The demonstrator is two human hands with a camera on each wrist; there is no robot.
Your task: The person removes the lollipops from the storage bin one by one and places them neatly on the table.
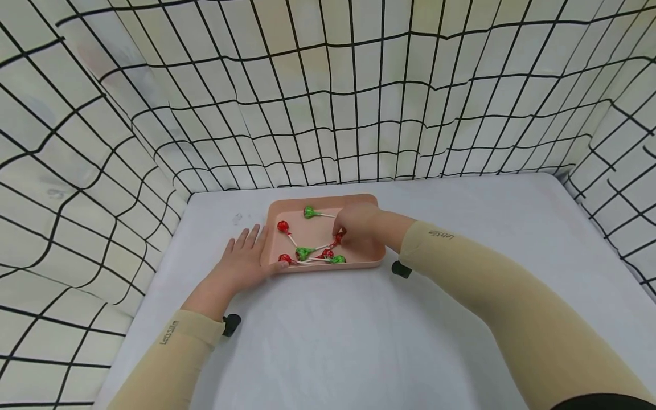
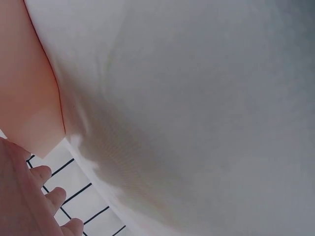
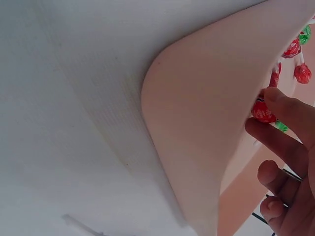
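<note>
A shallow pink tray sits on the white surface with several red and green wrapped lollipops in it. Thumb and index finger of my right hand pinch the head of a red lollipop inside the tray's right half; the other fingers curl loosely. My left hand rests at the tray's left edge, fingers spread and straight, thumb reaching over the front left corner. Beside that thumb is a red lollipop. A green lollipop lies at the back, and another red one lies toward the left.
White cloth covers the table. A black wire grid backed with pale sheeting encloses its rear and sides. Both forearms wear beige sleeves, with a small dark wrist device under the right one.
</note>
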